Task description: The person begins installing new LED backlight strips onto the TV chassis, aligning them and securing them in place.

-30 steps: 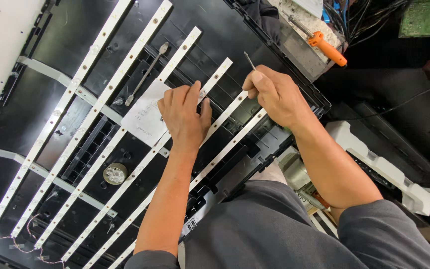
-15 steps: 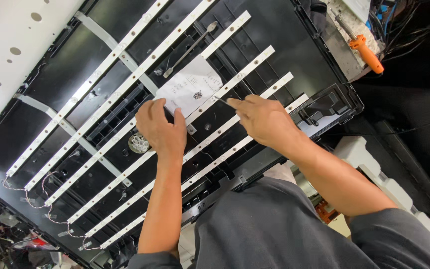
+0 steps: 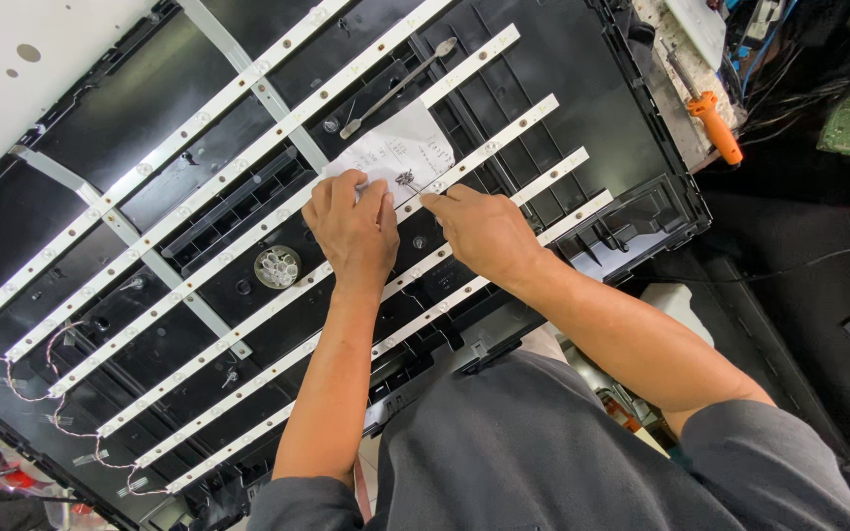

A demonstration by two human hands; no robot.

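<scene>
At the centre of the frame, your left hand [image 3: 351, 228] lies palm-down on a white LED strip [image 3: 489, 147], fingers bent over the lower edge of a white paper sheet [image 3: 397, 149]; its grip is narrow, pressing rather than holding anything. Just to its right, your right hand [image 3: 484, 234] points its fingertips up and left at a small silvery part [image 3: 407, 179] sitting at the paper's lower edge; whether that grip actually pinches the part, you cannot tell from here. Both hands work inside the black panel tray [image 3: 632, 128], the shallow open shell that fills most of the frame. It holds several long white strips running diagonally from lower left to upper right, crossed by pale bands of tape [image 3: 174, 285]. Also in the tray: a slim metal pry tool [image 3: 395, 87] lying just above the paper, and a small round cup of clear lenses [image 3: 276, 266] left of your left wrist. Thin red and white wires [image 3: 22, 388] trail off the strip ends at lower left. Outside the tray, at upper right, an orange-handled screwdriver [image 3: 715, 126] rests on the cluttered worktop [image 3: 676, 98].
</scene>
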